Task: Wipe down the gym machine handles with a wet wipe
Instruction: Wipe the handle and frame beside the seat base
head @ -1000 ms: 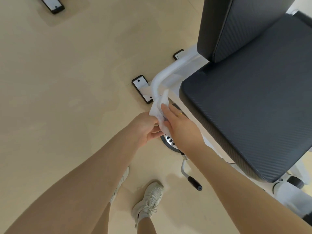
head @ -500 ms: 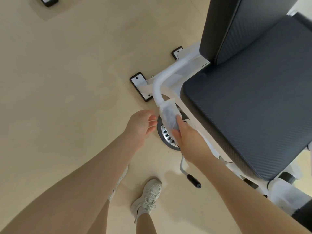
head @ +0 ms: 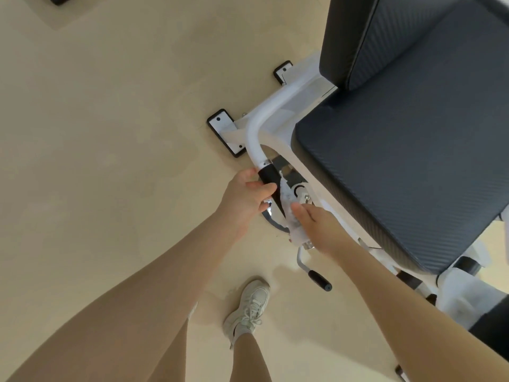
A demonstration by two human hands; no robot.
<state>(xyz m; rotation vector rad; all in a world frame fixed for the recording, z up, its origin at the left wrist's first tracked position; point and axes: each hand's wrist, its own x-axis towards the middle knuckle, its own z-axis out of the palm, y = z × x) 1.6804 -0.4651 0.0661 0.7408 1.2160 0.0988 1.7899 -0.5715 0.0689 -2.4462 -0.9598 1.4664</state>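
Observation:
The machine's white curved bar [head: 254, 133] ends in a black handle grip [head: 268, 175] beside the seat. A crumpled white wet wipe [head: 290, 213] is wrapped round the lower part of that grip. My right hand [head: 316, 224] holds the wipe against the handle from the right. My left hand [head: 245, 199] grips the handle from the left, its fingers curled over the black grip just above the wipe and touching the wipe's edge. The handle's lower end is hidden under the wipe and my hands.
The dark padded seat [head: 413, 161] and backrest [head: 371, 37] fill the right side. White frame feet [head: 224, 132] are bolted to the beige floor. A small lever with a black knob [head: 319, 279] juts out below my right hand. My shoe [head: 249, 310] stands below.
The wipe and my right hand have slid down the handle, uncovering the black grip. My left hand has come in from the left and now grips the handle.

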